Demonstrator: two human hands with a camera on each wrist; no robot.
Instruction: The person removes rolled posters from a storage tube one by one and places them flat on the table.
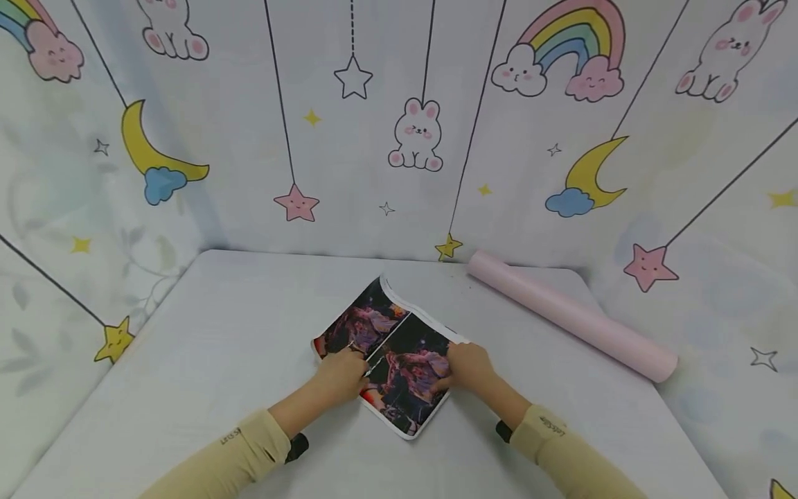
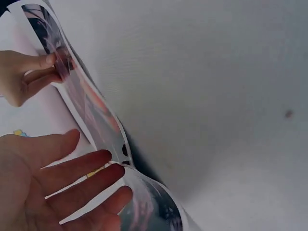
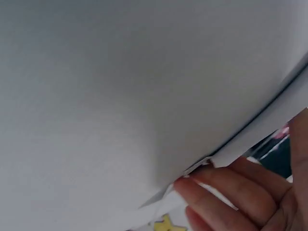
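A glossy printed sheet (image 1: pixel 408 367) with a white border lies at an angle on the table, showing two dark, colourful pictures split by a white line. Its far edge curls up. My left hand (image 1: pixel 339 374) rests at the sheet's near left side; in the left wrist view that hand (image 2: pixel 62 192) has its fingers extended against the print. At the right edge, my right hand (image 1: pixel 472 364) pinches the sheet, thumb on the printed face. In the right wrist view, the fingers of this hand (image 3: pixel 236 192) reach under the white edge.
A pink roll (image 1: pixel 573 315) lies slantwise at the back right of the white table (image 1: pixel 218 333). Behind and beside the table hangs a pale backdrop (image 1: pixel 237 125) with cartoon rabbits, moons and stars. Each wrist has a black strap device below its sleeve.
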